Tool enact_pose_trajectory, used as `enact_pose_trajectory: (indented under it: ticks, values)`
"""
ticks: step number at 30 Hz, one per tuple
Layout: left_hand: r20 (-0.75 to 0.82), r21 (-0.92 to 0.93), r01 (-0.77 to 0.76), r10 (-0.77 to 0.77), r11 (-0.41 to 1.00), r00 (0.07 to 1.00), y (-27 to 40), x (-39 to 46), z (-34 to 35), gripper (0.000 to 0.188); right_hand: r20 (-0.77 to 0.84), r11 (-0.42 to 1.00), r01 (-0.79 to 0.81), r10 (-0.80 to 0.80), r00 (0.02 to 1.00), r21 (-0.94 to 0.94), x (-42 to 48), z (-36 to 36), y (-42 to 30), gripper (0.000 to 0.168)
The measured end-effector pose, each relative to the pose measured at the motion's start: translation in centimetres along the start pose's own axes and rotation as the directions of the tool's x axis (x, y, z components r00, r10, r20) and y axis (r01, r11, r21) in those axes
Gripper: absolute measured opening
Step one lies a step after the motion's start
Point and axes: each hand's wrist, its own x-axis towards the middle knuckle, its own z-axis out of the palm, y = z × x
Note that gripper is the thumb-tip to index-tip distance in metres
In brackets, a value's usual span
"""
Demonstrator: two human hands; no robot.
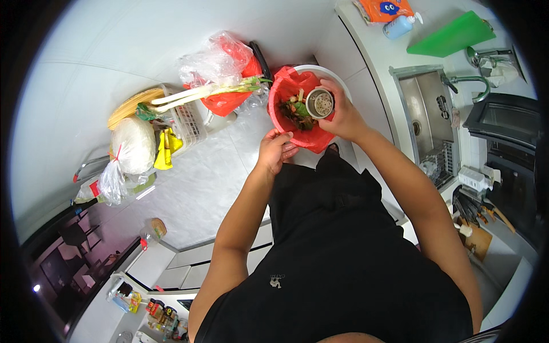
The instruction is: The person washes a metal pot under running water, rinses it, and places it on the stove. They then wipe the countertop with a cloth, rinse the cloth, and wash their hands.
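Note:
My right hand point(342, 112) grips a round metal strainer cup point(320, 103) with wet scraps in its bottom, held over a trash bin. A red plastic bag point(279, 92) lines the white bin point(344, 83). Inside the bag lie food scraps point(296, 112), among them green leaves. My left hand point(276, 151) is at the near edge of the bag, its thumb and fingers closed on the red plastic.
Left of the bin stand scallions point(188, 96), a red bag point(225, 103), a plastic basket point(188, 120) and a white bundle in clear plastic point(134, 145). On the right, a counter point(369, 38) holds a steel sink point(422, 103), a green cutting board point(452, 36) and knives point(467, 206).

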Motion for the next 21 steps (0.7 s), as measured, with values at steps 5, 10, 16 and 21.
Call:
enact_pose_trajectory:
  ticks: [5,10,16,21]
  values:
    - [-0.029,0.028,0.073,-0.072,0.997,0.997,-1.7,4.3,-4.4,0.019,-0.081,0.984,-0.172,0.175,0.981,0.043,-1.8,2.2,2.2,0.101]
    - [-0.12,-0.021,0.162,-0.164,0.987,0.979,-6.9,12.0,-12.9,0.02,-0.366,0.967,-0.21,0.144,0.919,-0.146,-4.8,-2.7,2.7,0.108]
    - [-0.421,-0.01,0.268,-0.247,0.963,0.873,-14.9,25.0,-26.3,0.019,-0.73,0.769,-0.63,0.493,0.472,0.112,-10.5,-12.1,5.8,0.109]
    - [-0.634,-0.302,0.158,-0.321,0.94,0.704,-17.0,29.3,-31.3,0.021,-0.841,0.616,-0.747,0.521,0.149,0.249,-16.2,-18.1,9.2,0.105]
